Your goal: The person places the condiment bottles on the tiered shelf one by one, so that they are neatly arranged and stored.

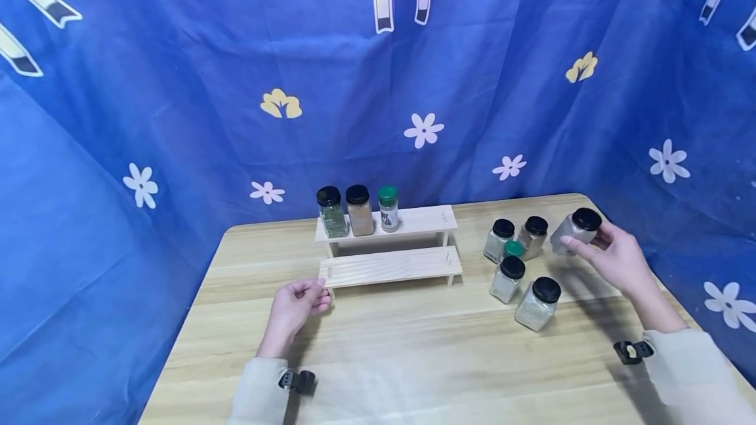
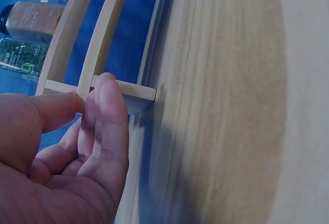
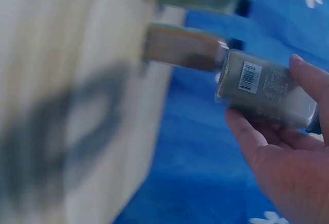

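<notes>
My left hand [image 1: 294, 307] pinches the left end of the lower board [image 1: 390, 266] of a two-step wooden rack, thumb above and fingers beneath, as the left wrist view shows. On the upper board [image 1: 419, 220] stand a black-lidded jar of green flakes [image 1: 333, 220], a black-lidded jar of tan powder [image 1: 361, 219] and a green-capped bottle [image 1: 389, 216]. At the right, my right hand [image 1: 620, 262] grips a black-lidded spice jar [image 1: 571, 233] of greyish powder. Raised and tilted, that jar turns its barcode side [image 3: 250, 77] to the right wrist camera.
Left of the held jar, several more jars are grouped on the wooden table [image 1: 401, 359]: a brown one [image 1: 533, 239], a pale one [image 1: 498, 241], a green-capped one [image 1: 512, 249] partly hidden, and two with whitish contents [image 1: 505, 284] in front. Blue curtain [image 1: 354, 130] hangs behind the table.
</notes>
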A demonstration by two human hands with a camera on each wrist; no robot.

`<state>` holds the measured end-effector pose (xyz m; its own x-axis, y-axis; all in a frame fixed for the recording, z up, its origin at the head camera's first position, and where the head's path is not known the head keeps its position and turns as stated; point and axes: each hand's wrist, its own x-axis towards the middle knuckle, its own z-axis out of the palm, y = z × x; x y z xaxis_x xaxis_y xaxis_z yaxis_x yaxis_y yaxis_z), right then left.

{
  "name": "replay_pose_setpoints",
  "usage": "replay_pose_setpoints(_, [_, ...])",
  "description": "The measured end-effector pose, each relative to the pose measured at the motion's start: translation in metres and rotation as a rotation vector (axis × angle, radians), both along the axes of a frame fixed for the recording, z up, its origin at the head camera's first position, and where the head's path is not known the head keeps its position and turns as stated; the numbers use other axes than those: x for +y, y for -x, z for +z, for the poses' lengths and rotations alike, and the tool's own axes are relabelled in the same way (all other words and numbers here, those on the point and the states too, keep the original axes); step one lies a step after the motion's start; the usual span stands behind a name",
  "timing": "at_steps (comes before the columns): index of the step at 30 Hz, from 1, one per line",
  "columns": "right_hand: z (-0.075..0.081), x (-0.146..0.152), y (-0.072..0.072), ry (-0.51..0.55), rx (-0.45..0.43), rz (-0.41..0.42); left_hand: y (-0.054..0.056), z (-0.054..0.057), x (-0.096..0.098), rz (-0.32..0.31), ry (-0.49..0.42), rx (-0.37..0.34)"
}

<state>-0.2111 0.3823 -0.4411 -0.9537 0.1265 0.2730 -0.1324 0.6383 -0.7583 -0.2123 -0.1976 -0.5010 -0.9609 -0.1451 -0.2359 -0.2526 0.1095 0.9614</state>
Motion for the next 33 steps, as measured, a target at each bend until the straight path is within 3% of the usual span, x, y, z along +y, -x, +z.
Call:
replay_pose_setpoints(8, [0.044,-0.017,0.016,0.022,0.042,0.040,0.000,0.003,-0.004,-0.005,0.008,0.009])
replay_pose_setpoints(17, [0.075,-0.077,0.040,0.035,0.044,0.121,0.000,0.004,-0.004,-0.003,-0.002,0.008])
replay_pose_setpoints(23, [0.080,-0.125,0.054,0.068,0.032,0.210,0.001,0.004,-0.002,-0.005,-0.006,0.008])
replay_pose_setpoints(33, [0.067,-0.198,0.076,0.088,-0.025,0.311,0.001,0.001,0.001,0.001,-0.012,0.005])
